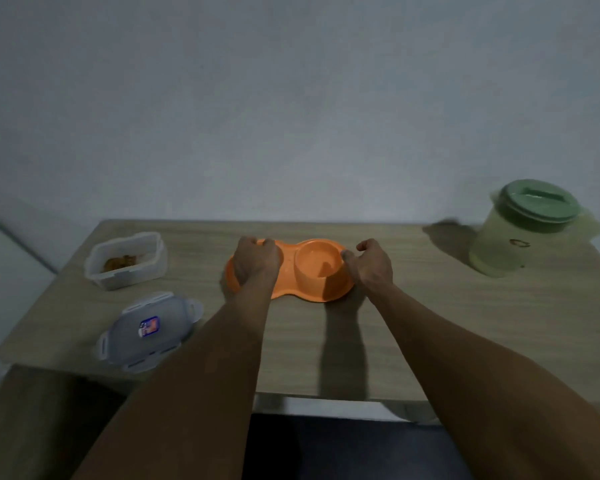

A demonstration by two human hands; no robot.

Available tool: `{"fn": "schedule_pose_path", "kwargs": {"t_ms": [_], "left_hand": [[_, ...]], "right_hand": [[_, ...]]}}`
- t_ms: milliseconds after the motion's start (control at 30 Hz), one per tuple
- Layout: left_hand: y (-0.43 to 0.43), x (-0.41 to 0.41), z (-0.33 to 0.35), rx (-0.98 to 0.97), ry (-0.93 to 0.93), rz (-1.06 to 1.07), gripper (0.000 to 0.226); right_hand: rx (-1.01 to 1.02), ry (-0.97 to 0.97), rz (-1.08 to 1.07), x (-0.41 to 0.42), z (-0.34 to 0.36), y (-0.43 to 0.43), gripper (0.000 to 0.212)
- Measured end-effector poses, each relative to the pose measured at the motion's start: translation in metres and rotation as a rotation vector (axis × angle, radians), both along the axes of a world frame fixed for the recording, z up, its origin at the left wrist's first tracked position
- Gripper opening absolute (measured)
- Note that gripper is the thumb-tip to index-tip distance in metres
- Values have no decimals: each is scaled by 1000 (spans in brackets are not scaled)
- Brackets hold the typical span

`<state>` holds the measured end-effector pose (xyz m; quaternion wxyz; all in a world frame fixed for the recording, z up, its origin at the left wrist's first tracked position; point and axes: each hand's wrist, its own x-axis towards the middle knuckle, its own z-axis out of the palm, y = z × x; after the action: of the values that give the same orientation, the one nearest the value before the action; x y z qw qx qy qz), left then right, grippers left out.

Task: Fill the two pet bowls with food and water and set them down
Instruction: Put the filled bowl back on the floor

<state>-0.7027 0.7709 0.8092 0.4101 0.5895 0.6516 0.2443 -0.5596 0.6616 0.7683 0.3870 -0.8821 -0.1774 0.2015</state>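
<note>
**A:** Orange plastic at centre: the double pet bowl (288, 282) sits flat on the wood-grain counter (430, 323), close to the pale wall (291, 98). We reach for it with both bare arms.

**B:** And how do we hold it?

**A:** Our left grip (255, 259) lies over the left bowl, with the fingers curled down past its far rim and closed round that end. It hides the left bowl's inside completely.

**B:** The other side?

**A:** Our right grip (371, 263) is at the outer edge of the right bowl (317, 263). The thumb is against the rim and the fingers are curled above it. We cannot tell whether it actually grasps the bowl or only touches it.

**B:** Is there anything in that bowl?

**A:** The inside looks smooth and orange, with a shadow along one wall. The light is too dim for us to say whether it holds water.

**B:** What else is on the counter?

**A:** At far left stands a clear rectangular container (125, 259), uncovered, with brownish food at the bottom. Its clip-on lid (149, 329) lies nearer us by the counter's front edge, label up. At far right, well apart from the bowls, stands a pale jug (530, 226) with a green lid, blurred in our view.
</note>
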Motion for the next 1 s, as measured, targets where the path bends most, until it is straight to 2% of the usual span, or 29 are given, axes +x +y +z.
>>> {"fn": "schedule_pose_path", "kwargs": {"t_ms": [133,267,433,533,633,733,900,1000], "left_hand": [[22,-23,-15,-93,160,14,49],[39,-30,-32,-148,240,-4,56],[45,-33,-28,-176,223,-63,47],[52,-38,-31,-161,277,-87,38],[54,-42,-30,-147,324,-101,37],[56,-43,-28,-156,311,-86,37],[52,-44,-18,-191,229,-102,37],[47,-46,-8,-197,184,-124,34]], "right_hand": [[-70,55,-94,-7,-13,15,55],[-130,88,-146,-10,-21,25,58],[-179,86,-210,-10,-22,32,59],[-189,94,-217,-8,-24,33,58],[-200,74,-206,-7,-24,32,45],[-183,46,-202,-11,-19,31,31],[-186,30,-220,-15,-11,26,38],[-176,23,-227,-18,-1,20,35]]}}
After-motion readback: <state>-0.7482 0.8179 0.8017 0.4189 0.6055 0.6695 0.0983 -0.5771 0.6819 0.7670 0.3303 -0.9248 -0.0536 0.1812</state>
